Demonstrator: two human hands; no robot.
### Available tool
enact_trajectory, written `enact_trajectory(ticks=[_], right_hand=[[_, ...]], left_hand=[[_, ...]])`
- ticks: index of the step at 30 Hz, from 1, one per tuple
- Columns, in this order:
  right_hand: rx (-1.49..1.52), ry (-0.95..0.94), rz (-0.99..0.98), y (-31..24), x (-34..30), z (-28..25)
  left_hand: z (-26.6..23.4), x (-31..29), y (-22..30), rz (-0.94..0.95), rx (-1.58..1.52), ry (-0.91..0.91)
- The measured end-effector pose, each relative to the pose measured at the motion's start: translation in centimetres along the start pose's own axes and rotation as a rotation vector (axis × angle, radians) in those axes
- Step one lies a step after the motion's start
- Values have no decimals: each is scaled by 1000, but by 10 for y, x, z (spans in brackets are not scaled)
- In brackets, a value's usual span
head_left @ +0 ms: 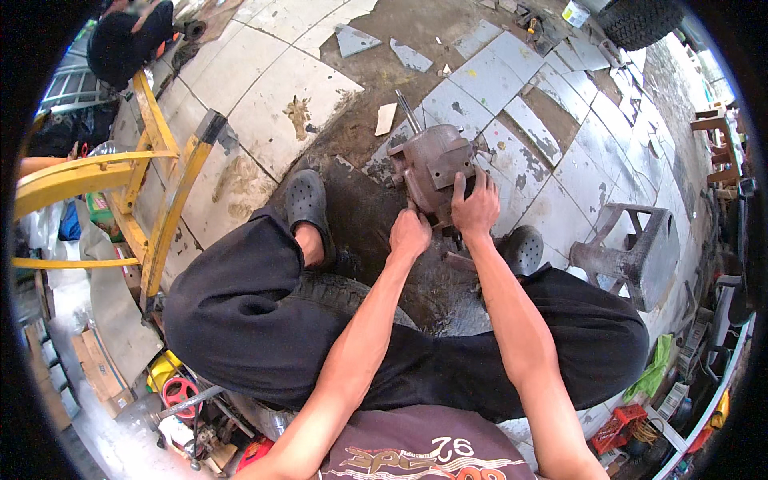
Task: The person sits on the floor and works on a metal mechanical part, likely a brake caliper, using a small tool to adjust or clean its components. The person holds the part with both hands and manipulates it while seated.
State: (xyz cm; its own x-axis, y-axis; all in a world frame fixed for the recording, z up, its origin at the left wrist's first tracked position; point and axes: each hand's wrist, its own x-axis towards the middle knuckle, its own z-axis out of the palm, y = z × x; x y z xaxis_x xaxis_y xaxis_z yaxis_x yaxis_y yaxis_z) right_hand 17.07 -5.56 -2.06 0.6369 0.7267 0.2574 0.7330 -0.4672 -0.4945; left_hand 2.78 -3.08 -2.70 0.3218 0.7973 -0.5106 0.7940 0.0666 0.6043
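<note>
Between my feet stands a rusty brown cast-metal housing (pixel 424 156) with a flat plate with holes on its right side. A bare metal shaft (pixel 407 110) sticks out from its far end. My left hand (pixel 410 233) is closed at the near lower edge of the housing, its fingertips partly hidden. On the near right of the housing lies my right hand (pixel 477 205), thumb and fingers bent over the plate's edge, gripping it. The underside of the housing is hidden.
Grey clogs (pixel 306 200) flank the housing. A yellow metal frame (pixel 164 216) stands at left, a grey plastic stool (pixel 632 252) at right. Broken tiles (pixel 488 72) lie loose on the floor ahead. A black tire (pixel 640 20) is at the far right. Tools and a red crate (pixel 618 428) sit near me.
</note>
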Motion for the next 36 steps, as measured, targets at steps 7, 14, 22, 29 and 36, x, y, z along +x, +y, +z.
enact_trajectory(ticks=[7,14,22,29,36], right_hand=[[8,-9,9,-3,-3,1],[32,24,-9,1,-1,2],[43,35,-23,-6,2,2],[38,25,-16,2,-2,4],[25,40,-9,3,-4,2]], left_hand=[[-6,6,-2,-122,-15,-44],[-9,2,4,-179,-32,-63],[-13,5,-5,-166,63,-122],[-8,-13,-1,-50,-125,-45],[7,-18,-18,-85,-176,133]])
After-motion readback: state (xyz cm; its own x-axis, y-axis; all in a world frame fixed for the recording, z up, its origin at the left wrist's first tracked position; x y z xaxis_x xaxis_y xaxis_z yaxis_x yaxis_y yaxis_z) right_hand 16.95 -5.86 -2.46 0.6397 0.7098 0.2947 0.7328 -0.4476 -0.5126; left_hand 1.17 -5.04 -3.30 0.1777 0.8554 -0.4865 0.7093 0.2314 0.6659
